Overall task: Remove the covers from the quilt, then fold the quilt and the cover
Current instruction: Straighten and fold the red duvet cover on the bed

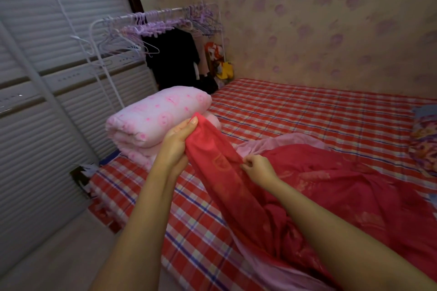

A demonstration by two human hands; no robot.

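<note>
The pink quilt (156, 120) lies folded in a thick bundle at the near left corner of the bed. The red cover (331, 184), with a pale pink lining, is spread in a crumpled heap over the bed's near right part. My left hand (178, 139) grips a raised corner of the cover just in front of the quilt. My right hand (257, 169) pinches the cover's edge a little lower and to the right, so a strip of red cloth stretches between the two hands.
The bed carries a red checked sheet (307, 106). A patterned pillow (424, 139) lies at the right edge. A white clothes rack (160, 21) with purple hangers and dark clothes stands behind the bed's corner. Louvred wardrobe doors (47, 101) run along the left.
</note>
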